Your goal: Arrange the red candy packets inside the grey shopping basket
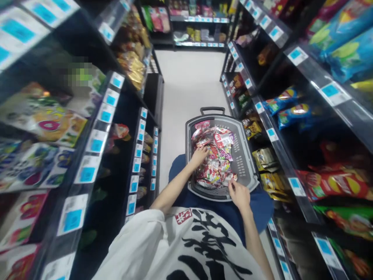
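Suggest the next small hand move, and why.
Perhaps lift the near-right edge of the snack packs with the right hand: it is at that edge, while the left hand, on packs farther in, could steady them inside the basket.

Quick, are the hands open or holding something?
Left hand: on the snack bags; can't tell if it's gripping.
Right hand: curled at the bags' edge; can't tell if it's pinching.

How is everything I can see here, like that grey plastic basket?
Grey plastic basket, open-topped, partly filled
Dark plastic loop handle, sticking out from the basket
Shiny multicoloured plastic packets, heaped inside; sealed or not, can't tell
Bare left hand, fingers resting on packets
Bare right hand, touching packets; grip unclear
Shiny red bag, far right, lying down
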A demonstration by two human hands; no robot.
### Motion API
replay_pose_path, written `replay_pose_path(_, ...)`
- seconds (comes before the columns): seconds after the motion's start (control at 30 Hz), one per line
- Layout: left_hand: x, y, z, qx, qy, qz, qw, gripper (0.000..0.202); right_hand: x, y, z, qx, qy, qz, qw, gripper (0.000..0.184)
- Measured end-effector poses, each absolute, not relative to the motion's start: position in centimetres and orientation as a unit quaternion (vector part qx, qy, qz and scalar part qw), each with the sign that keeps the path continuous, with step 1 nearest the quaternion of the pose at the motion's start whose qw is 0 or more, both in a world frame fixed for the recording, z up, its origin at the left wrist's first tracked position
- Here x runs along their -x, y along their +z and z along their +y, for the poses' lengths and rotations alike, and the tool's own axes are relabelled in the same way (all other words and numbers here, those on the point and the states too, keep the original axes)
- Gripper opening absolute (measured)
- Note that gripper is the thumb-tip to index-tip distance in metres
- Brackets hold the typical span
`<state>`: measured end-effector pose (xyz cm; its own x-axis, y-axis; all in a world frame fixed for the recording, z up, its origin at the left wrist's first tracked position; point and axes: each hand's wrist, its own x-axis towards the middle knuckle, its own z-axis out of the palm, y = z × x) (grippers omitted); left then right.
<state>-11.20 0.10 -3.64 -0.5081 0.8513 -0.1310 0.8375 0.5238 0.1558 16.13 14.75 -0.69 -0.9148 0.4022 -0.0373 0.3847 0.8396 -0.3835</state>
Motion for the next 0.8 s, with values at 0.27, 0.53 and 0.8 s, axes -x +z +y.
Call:
replay_pose_path(0.27,10.6,-1.6,1.3,-0.511,0.036,0.848,0.139,0.031,-13.7,0.7,16.2,0.312,0.138,-0.937,-0.07,0.025)
replay_pose_path(0.53,11.0,-0.8,2.5,-0.506,0.076,0.842,0.169,0.039,-12.1,2.1,17.2,0.343,0.083,-0.925,-0.143,0.019)
replay_pose_path(0.8,11.4,-0.7,2.2,-0.474,0.114,0.853,0.188,0.043,-11.6,1.1,17.9,0.279,0.083,-0.93,-0.225,0.021)
